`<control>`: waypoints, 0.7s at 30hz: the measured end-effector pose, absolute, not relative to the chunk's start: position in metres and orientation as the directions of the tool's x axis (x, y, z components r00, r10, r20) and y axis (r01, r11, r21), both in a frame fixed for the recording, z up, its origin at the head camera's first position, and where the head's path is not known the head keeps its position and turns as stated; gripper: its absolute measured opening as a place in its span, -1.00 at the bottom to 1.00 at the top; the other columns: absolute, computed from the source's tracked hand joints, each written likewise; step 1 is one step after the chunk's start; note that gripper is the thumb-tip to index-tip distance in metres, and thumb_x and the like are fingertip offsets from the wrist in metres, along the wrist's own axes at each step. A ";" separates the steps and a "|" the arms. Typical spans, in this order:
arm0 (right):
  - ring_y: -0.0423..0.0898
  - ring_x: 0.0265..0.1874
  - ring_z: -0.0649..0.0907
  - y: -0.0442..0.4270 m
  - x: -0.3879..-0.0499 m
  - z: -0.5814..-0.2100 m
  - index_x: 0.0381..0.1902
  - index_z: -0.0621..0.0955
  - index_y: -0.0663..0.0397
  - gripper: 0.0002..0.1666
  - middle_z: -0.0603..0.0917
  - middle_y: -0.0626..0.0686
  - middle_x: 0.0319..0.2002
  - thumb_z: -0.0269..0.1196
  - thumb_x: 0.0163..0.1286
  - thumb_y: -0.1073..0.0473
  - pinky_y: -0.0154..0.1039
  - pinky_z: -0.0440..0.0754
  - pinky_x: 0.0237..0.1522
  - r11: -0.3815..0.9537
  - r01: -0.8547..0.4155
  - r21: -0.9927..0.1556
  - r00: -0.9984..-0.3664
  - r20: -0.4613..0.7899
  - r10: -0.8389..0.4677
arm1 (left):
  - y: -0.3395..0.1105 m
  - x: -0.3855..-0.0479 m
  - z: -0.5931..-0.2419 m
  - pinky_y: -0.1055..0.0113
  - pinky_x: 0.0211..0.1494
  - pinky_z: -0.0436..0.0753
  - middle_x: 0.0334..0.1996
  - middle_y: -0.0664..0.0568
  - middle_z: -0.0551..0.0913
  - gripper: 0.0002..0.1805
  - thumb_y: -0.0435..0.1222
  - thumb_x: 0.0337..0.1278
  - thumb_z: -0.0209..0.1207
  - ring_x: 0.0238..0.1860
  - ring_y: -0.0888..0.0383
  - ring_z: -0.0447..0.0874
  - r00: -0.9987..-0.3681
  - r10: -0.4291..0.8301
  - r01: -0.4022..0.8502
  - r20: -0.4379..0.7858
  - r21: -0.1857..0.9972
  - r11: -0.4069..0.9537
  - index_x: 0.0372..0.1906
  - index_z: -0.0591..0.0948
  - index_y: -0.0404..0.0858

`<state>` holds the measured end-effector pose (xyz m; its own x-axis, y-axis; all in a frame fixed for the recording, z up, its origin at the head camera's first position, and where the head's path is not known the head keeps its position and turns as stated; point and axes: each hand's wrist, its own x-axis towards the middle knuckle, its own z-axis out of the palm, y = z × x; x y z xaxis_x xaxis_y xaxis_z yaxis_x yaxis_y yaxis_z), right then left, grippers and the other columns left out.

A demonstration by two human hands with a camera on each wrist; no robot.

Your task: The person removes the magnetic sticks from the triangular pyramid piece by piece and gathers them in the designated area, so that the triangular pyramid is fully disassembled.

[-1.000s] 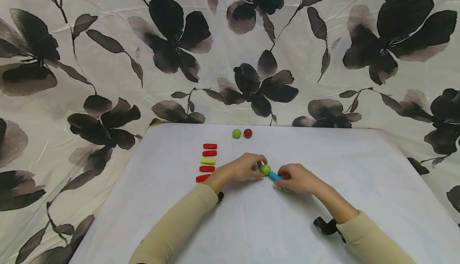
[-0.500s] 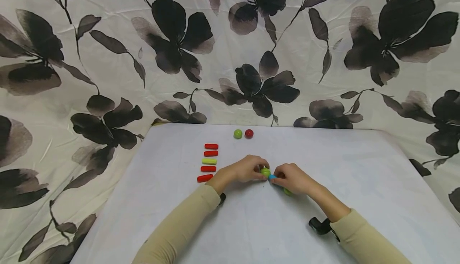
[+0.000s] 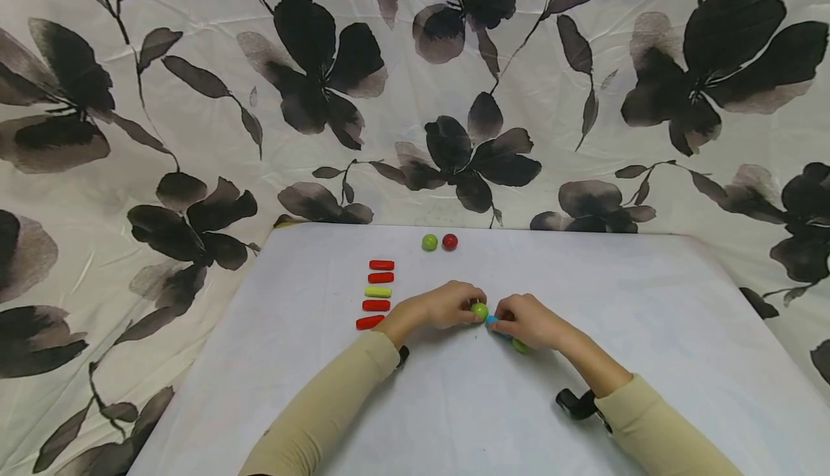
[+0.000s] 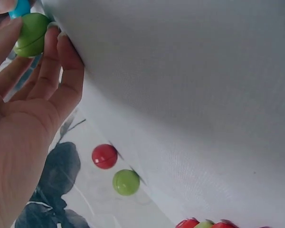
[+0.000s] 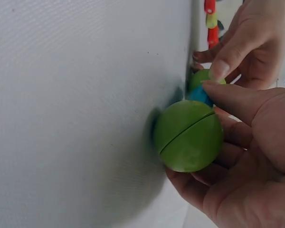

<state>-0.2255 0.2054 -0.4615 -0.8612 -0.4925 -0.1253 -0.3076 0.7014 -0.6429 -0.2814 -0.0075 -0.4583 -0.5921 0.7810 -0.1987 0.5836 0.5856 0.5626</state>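
Observation:
Thumb and fingers of my left hand (image 3: 454,304) pinch a green ball (image 3: 479,311) on the white table; the left wrist view shows a seam around this ball (image 4: 32,35). My right hand (image 3: 533,321) pinches a short blue rod (image 3: 491,320), mostly covered by its fingers. One end of the rod points at the ball in my left hand; whether they touch I cannot tell. At the rod's other end is a second green ball (image 5: 189,136), large in the right wrist view, lying against the right hand's fingers. The hands almost meet.
Several red rods (image 3: 376,305) and a yellow-green rod (image 3: 377,292) lie in a column at the left. Farther back sit a loose green ball (image 3: 429,243) and a red ball (image 3: 450,242). A flowered cloth (image 3: 389,101) hangs behind the white table (image 3: 622,289).
My right hand has shifted slightly left along with the blue rod, and its fingers now cover more of the rod. Over the last half second both hands are nearly still.

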 end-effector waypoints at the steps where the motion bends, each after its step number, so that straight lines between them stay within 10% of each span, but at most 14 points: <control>1: -0.18 -0.47 0.51 0.206 -0.226 -0.461 -0.33 0.69 0.14 -0.85 0.64 -0.07 -0.47 0.33 0.43 0.19 -0.26 0.48 -0.36 0.702 -0.306 -0.644 -0.861 -0.128 -0.492 | -0.008 -0.282 -0.459 0.37 0.09 0.51 -0.10 0.06 0.60 -0.70 -0.26 0.47 0.20 -0.07 0.17 0.52 -0.599 0.776 0.581 -0.197 0.560 0.590 0.18 0.58 -0.25; 21: -0.18 -0.48 0.50 0.205 -0.230 -0.467 -0.39 0.65 0.10 -0.81 0.58 -0.09 -0.51 0.39 0.39 0.14 -0.27 0.47 -0.38 0.727 -0.253 -0.639 -0.889 -0.144 -0.435 | -0.002 -0.324 -0.465 0.41 -0.31 0.68 -0.11 -0.09 0.65 -0.67 -0.33 0.32 0.32 -0.31 0.19 0.66 -0.766 0.638 0.406 -0.079 0.709 0.577 0.12 0.60 -0.33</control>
<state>-0.2303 0.2049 -0.4669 -0.8887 -0.4353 -0.1436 -0.2526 0.7266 -0.6390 -0.3242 -0.0024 -0.4647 -0.7662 0.6376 -0.0794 0.4064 0.5767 0.7087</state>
